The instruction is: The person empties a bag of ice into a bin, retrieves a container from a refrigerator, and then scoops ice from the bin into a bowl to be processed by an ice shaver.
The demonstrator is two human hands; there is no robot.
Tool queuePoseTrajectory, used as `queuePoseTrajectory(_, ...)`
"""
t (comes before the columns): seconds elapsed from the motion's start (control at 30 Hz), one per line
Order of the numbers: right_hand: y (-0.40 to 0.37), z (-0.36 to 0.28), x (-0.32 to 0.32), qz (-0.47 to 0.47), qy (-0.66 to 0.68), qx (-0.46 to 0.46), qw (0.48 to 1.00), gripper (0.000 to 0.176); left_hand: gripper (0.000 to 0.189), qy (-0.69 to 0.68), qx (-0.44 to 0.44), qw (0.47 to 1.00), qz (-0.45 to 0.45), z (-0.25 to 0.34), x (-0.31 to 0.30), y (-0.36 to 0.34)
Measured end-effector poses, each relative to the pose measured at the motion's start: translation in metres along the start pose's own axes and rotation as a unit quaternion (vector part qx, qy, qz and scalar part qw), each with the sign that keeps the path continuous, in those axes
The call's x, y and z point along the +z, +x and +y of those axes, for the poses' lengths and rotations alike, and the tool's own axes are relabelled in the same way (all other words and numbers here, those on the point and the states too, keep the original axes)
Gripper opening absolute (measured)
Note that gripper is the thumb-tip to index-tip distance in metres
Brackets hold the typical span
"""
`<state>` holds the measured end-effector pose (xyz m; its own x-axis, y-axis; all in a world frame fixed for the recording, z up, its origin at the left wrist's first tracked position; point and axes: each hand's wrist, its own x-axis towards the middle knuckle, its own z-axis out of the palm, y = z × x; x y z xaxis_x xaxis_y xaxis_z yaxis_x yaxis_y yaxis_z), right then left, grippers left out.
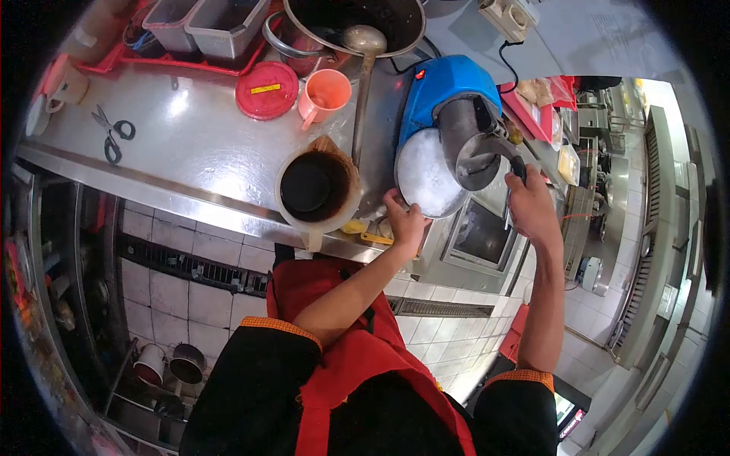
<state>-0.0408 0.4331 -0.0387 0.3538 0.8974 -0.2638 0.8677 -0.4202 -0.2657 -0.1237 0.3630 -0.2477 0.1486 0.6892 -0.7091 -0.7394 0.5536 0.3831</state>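
Observation:
A blue machine (449, 76) that looks like an ice shaver stands on the steel counter, with a grey metal chute (465, 125) at its front. Beneath the chute sits a round metal bowl (456, 207) heaped with white shaved ice (430, 171). My left hand (407, 224) grips the bowl's near rim, thumb and fingers around its edge. My right hand (531, 205) is closed around the black-tipped lever handle (518, 167) at the chute. Left of the bowl, a stained plastic pitcher (319, 220) with a dark inside stands near the counter edge.
A long-handled ladle (363, 95) leans out of a large pot (414, 38). Nearby are an orange mug (328, 90), a red lid (266, 91) and scissors (112, 135). Plastic tubs (224, 34) stand at the back left. A socket block (509, 17) hangs above the machine.

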Motion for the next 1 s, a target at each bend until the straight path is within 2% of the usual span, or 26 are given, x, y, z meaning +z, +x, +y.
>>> queuePoseTrajectory(0.07,-0.001,0.002,0.002,0.041,-0.012,-0.072,0.997,0.016,0.051,-0.052,-0.016,0.999,0.006,-0.007,0.005,-0.005)
queuePoseTrajectory(0.1,-0.001,0.002,0.002,0.042,-0.014,-0.072,0.996,0.016,0.051,-0.104,-0.033,0.994,0.011,-0.011,0.008,-0.007)
queuePoseTrajectory(0.17,-0.001,0.001,0.002,0.01,0.02,-0.007,1.0,0.016,0.05,-0.103,-0.03,0.994,0.011,-0.02,0.011,-0.01)
queuePoseTrajectory(0.23,-0.001,0.0,0.003,0.017,0.017,-0.011,1.0,0.017,0.049,-0.101,-0.025,0.994,0.014,-0.026,0.008,-0.008)
queuePoseTrajectory(0.3,-0.002,-0.001,0.004,0.024,0.015,-0.013,1.0,0.017,0.046,-0.086,-0.082,0.993,-0.002,-0.031,0.003,-0.004)
queuePoseTrajectory(0.33,-0.003,-0.001,0.004,0.02,0.026,-0.005,0.999,0.017,0.046,-0.086,-0.082,0.993,-0.002,-0.033,0.0,-0.001)
queuePoseTrajectory(0.4,-0.003,0.0,0.003,0.017,0.039,0.003,0.999,0.017,0.049,-0.05,-0.045,0.998,-0.009,-0.023,-0.006,0.002)
queuePoseTrajectory(0.47,-0.003,0.001,0.002,0.035,-0.012,-0.059,0.998,0.018,0.049,-0.032,-0.033,0.999,-0.025,-0.013,-0.008,0.007)
queuePoseTrajectory(0.5,-0.001,0.005,0.004,0.036,-0.011,-0.059,0.998,0.018,0.048,-0.016,-0.022,0.999,-0.04,-0.009,-0.008,0.007)
queuePoseTrajectory(0.6,0.0,0.005,0.005,0.037,0.001,-0.038,0.999,0.019,0.048,0.009,-0.007,0.998,-0.056,-0.01,-0.008,0.01)
queuePoseTrajectory(0.63,-0.003,-0.001,0.003,0.025,0.006,-0.003,1.0,0.024,0.048,0.009,-0.005,0.998,-0.057,-0.012,-0.008,0.011)
queuePoseTrajectory(0.67,-0.005,-0.006,0.001,0.013,0.011,0.033,0.999,0.03,0.05,-0.002,-0.015,0.998,-0.054,-0.012,-0.008,0.011)
queuePoseTrajectory(0.77,-0.002,0.002,0.004,0.016,0.011,0.004,1.0,0.03,0.052,-0.022,-0.035,0.998,-0.048,-0.015,-0.006,0.009)
queuePoseTrajectory(0.9,-0.006,-0.003,0.003,0.009,0.043,0.012,0.999,0.03,0.051,-0.031,-0.056,0.998,-0.015,-0.016,0.003,0.001)
queuePoseTrajectory(1.0,0.0,0.003,0.003,0.017,0.008,0.021,1.0,0.031,0.053,-0.042,-0.065,0.997,-0.006,-0.018,0.007,-0.003)
